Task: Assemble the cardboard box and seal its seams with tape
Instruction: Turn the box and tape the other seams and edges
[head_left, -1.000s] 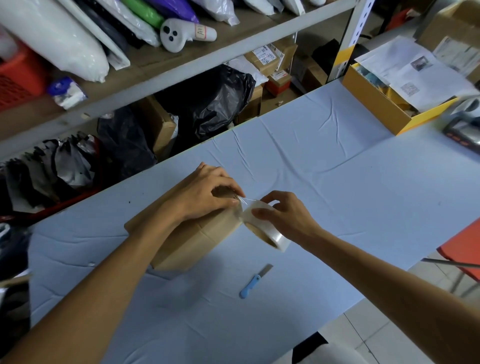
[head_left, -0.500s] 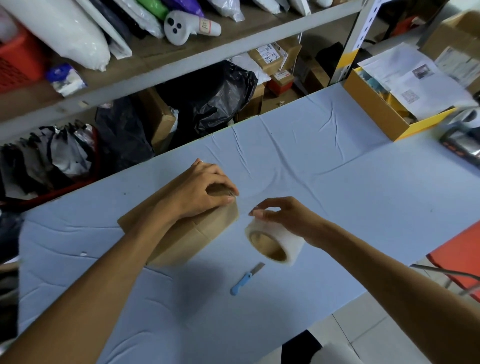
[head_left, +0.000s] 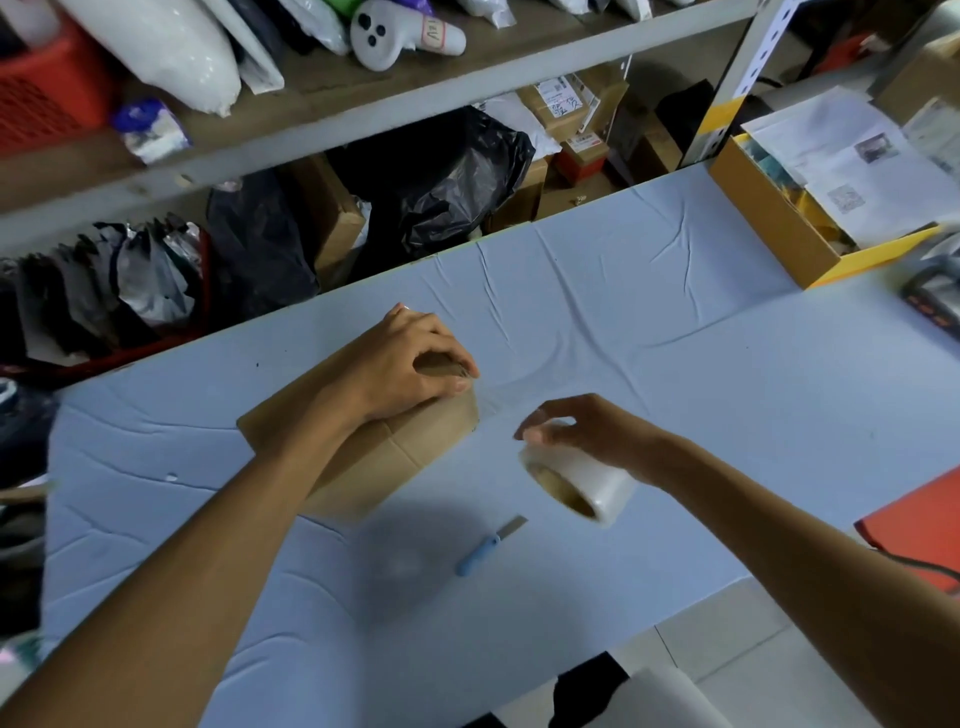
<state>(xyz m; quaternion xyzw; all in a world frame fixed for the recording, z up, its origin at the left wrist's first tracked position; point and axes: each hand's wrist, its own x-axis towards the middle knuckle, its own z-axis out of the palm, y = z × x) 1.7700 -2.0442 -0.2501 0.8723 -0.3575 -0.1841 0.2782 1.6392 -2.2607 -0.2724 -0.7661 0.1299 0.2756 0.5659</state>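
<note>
A small brown cardboard box (head_left: 395, 457) lies on the blue-covered table (head_left: 675, 389). My left hand (head_left: 410, 366) presses down on the box's top at its right end, fingertips pinning the end of a clear tape strip (head_left: 498, 402). That strip stretches from the box's edge out to a roll of clear tape (head_left: 576, 480), held just off the box's right side by my right hand (head_left: 587, 434), which grips the roll from above. The roll hangs tilted above the table.
A blue-handled utility knife (head_left: 485, 548) lies on the table in front of the box. A yellow carton (head_left: 779, 223) with papers stands at the back right. Shelves with bags and boxes run behind the table's far edge. A red chair (head_left: 919, 525) stands at the right.
My right hand has pulled the tape roll away from the box to the right and down, drawing out a strip of tape. My left hand has stayed pressed on the box.
</note>
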